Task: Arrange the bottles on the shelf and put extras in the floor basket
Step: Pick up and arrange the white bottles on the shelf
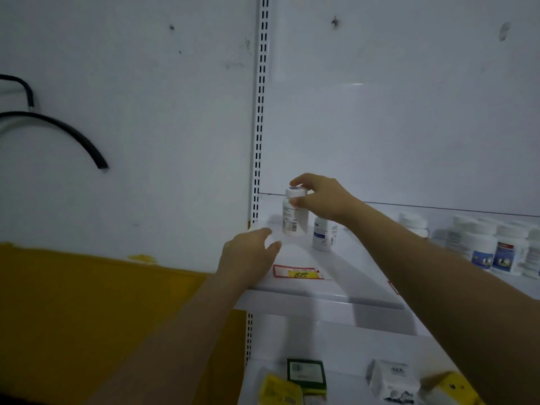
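On the far left a black cable (58,127) curved across the white wall, above a yellow band (87,302) of paint. Right of it stood the slotted upright (261,112) of the shelving.

Your left hand (248,255) was open, its fingers loose and slightly spread and holding nothing, at the near left corner of the shelf (306,293). Whether it touched the shelf could not be told. A red and yellow price label (298,272) lay on the shelf's front edge just right of that hand.

The white bottle (293,217) stood upright at the far left end of the shelf, close to the upright. Your right hand (318,200) gripped it from above, thumb and fingers curled round its white cap. Whether its base sat on the shelf or hung just over it was unclear.

A second white bottle (323,235) stood just beside it to the right, under your right wrist. Well apart, at the right end of the shelf, a cluster of white bottles (493,247) stood close together.

On the lower shelf (344,346) lay a yellow packet (280,390), a green box (306,372), a white box (391,381) and a yellow box (450,387).
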Tool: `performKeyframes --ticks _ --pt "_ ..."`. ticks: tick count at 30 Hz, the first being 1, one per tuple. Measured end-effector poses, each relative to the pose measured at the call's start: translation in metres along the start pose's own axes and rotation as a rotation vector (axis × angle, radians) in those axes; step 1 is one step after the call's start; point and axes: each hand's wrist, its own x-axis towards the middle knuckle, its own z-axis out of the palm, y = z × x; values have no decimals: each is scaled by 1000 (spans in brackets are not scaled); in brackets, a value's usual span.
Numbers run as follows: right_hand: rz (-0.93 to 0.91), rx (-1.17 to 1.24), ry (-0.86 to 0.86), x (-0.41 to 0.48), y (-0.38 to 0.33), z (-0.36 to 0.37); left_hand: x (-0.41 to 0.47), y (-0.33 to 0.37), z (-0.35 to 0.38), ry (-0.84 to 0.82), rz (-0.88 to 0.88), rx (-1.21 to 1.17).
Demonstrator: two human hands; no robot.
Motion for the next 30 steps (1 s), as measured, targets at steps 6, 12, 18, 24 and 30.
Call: performKeyframes --ticks 6,12,18,24,30 --pt "71 -242 -41 19 19 16 8 -1 8 -97 32 74" --pt "120 -325 -10 36 42 29 12 -4 13 -132 33 151" --pt "148 -361 6 32 54 37 16 -8 19 -127 0 203" --pt "122 -425 -20 24 42 29 16 -9 19 -97 10 170" --pt "102 -429 3 7 36 12 10 -7 12 -44 16 63"
